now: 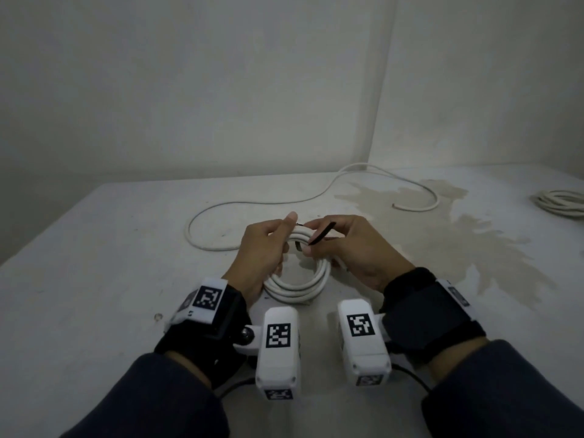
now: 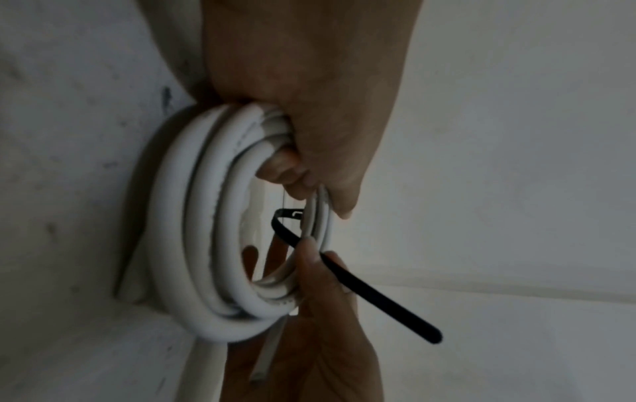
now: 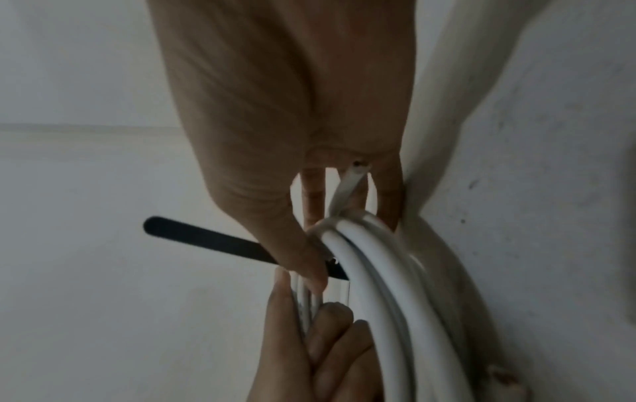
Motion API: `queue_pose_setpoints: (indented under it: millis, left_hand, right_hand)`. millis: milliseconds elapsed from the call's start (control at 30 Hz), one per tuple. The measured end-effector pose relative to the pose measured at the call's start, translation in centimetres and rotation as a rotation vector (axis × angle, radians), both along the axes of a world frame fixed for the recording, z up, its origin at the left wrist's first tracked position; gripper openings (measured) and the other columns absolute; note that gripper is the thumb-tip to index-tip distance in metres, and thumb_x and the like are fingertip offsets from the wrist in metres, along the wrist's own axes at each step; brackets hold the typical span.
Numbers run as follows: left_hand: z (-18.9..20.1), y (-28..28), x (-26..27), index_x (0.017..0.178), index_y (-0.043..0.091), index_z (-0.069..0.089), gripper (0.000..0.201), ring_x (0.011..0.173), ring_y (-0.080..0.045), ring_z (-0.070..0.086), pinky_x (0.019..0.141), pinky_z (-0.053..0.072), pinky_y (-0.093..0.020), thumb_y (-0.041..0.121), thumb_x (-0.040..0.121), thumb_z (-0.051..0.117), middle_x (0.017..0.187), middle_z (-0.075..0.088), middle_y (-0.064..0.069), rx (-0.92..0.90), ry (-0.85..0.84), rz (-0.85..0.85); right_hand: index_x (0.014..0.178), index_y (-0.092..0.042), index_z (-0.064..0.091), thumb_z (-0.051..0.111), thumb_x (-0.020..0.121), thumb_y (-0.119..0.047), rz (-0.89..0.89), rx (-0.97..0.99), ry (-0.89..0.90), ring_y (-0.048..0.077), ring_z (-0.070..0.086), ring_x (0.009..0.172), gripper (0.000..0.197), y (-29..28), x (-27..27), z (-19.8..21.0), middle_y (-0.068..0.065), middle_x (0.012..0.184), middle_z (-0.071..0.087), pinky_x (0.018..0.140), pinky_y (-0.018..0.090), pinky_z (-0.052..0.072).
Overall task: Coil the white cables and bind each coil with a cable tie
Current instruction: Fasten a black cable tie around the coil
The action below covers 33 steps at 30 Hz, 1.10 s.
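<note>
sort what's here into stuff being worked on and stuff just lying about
In use: coiled white cable, thin black cable tie, left hand, right hand.
Lying about: loose white cable trailing behind, second white cable coil far right, brownish table stain.

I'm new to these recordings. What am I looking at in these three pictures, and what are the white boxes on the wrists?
There is no machine here: a person works with two bare hands. The wide picture comes from a camera worn on the head. The other two come from the white boxes strapped to the wrists, each looking along its hand. On the stained table lie a loose white cable and, far right, a second coil. The left hand grips a coil of white cable. The right hand pinches a black cable tie that appears to loop round its strands.
</note>
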<state>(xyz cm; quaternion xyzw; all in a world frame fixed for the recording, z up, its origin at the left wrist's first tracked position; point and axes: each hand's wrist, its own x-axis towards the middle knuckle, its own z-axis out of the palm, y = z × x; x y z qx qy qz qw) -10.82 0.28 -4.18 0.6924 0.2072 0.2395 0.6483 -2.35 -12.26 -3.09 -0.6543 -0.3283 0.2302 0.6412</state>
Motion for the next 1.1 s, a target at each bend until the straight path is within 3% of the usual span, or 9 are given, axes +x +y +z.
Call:
queue_pose_setpoints:
  millis: [67, 167, 300, 400, 500, 600, 700, 900, 1100]
  left_hand:
    - [-0.1, 0.0, 0.0, 0.074, 0.018, 0.064, 0.031, 0.035, -0.007, 0.032, 0.038, 0.028, -0.019, 0.038, 0.095, 0.053, 0.042, 0.038, 0.011, 0.008, 0.006, 0.005]
    - [-0.3, -0.1, 0.2, 0.07, 0.021, 0.058, 0.031, 0.035, -0.007, 0.032, 0.039, 0.028, -0.019, 0.034, 0.097, 0.051, 0.049, 0.04, 0.005, 0.003, 0.016, 0.034]
    - [-0.3, -0.3, 0.4, 0.078, 0.016, 0.059, 0.027, 0.036, -0.007, 0.033, 0.04, 0.029, -0.019, 0.025, 0.099, 0.044, 0.053, 0.041, 0.003, -0.008, 0.032, 0.018]
    - [-0.1, -0.4, 0.4, 0.074, 0.013, 0.055, 0.027, 0.036, -0.008, 0.034, 0.041, 0.029, -0.021, 0.019, 0.097, 0.042, 0.055, 0.045, -0.001, -0.022, 0.056, 0.005]
    - [0.2, -0.4, 0.4, 0.073, 0.013, 0.05, 0.025, 0.038, -0.009, 0.034, 0.04, 0.028, -0.019, 0.019, 0.096, 0.044, 0.051, 0.045, 0.001, -0.077, 0.075, 0.018]
    - [0.5, -0.5, 0.4, 0.062, 0.016, 0.044, 0.031, 0.035, -0.009, 0.029, 0.037, 0.025, -0.016, 0.021, 0.093, 0.046, 0.04, 0.036, 0.007, -0.143, 0.089, 0.033]
    - [0.7, -0.6, 0.2, 0.058, 0.019, 0.044, 0.037, 0.033, -0.008, 0.027, 0.036, 0.024, -0.017, 0.026, 0.094, 0.05, 0.04, 0.033, 0.008, -0.166, 0.076, 0.027]
    - [0.4, -0.5, 0.2, 0.08, 0.015, 0.059, 0.019, 0.038, -0.007, 0.031, 0.037, 0.026, -0.017, 0.027, 0.094, 0.056, 0.049, 0.04, 0.006, -0.176, 0.021, 0.003]
    - [0.2, -0.2, 0.2, 0.093, 0.019, 0.058, 0.017, 0.047, -0.012, 0.036, 0.038, 0.029, -0.021, 0.026, 0.097, 0.043, 0.075, 0.053, -0.005, -0.089, 0.067, -0.037]
  right_hand:
    - [0.071, -0.008, 0.073, 0.073, 0.069, 0.015, 0.0, 0.023, 0.003, 0.03, 0.068, 0.076, 0.024, 0.0, 0.0, -0.2, 0.019, 0.092, 0.07, 0.079, 0.04, 0.058]
    - [0.086, 0.015, 0.067, 0.075, 0.068, 0.014, -0.063, 0.04, -0.037, 0.019, 0.07, 0.071, 0.02, 0.0, 0.2, -0.4, 0.006, 0.092, 0.072, 0.069, 0.027, 0.058]
    - [0.091, 0.02, 0.064, 0.074, 0.068, 0.016, -0.088, 0.043, -0.07, 0.017, 0.07, 0.073, 0.025, 0.1, 0.3, -0.5, 0.006, 0.092, 0.071, 0.065, 0.023, 0.056]
    - [0.079, 0.016, 0.065, 0.074, 0.067, 0.017, -0.105, 0.042, -0.078, 0.026, 0.07, 0.083, 0.015, 0.2, 0.1, -0.3, 0.009, 0.099, 0.072, 0.075, 0.033, 0.06]
    - [0.066, -0.002, 0.066, 0.075, 0.068, 0.016, -0.096, 0.048, -0.085, 0.03, 0.069, 0.088, 0.02, 0.2, 0.1, -0.3, 0.008, 0.101, 0.072, 0.081, 0.037, 0.059]
    - [0.062, -0.007, 0.065, 0.075, 0.068, 0.015, -0.067, 0.067, -0.086, 0.027, 0.069, 0.089, 0.025, 0.2, 0.1, -0.3, 0.007, 0.101, 0.071, 0.081, 0.034, 0.059]
    - [0.065, -0.004, 0.065, 0.074, 0.068, 0.016, -0.044, 0.087, -0.081, 0.022, 0.069, 0.086, 0.022, 0.2, 0.2, -0.3, 0.008, 0.101, 0.071, 0.076, 0.027, 0.058]
    - [0.059, -0.008, 0.064, 0.072, 0.068, 0.019, 0.0, 0.135, -0.019, 0.013, 0.07, 0.077, 0.029, -0.1, 0.3, -0.4, -0.005, 0.085, 0.074, 0.069, 0.021, 0.055]
    - [0.061, -0.005, 0.062, 0.072, 0.068, 0.019, -0.024, 0.131, -0.042, 0.006, 0.07, 0.077, 0.027, 0.0, 0.3, -0.6, 0.003, 0.093, 0.071, 0.069, 0.018, 0.053]
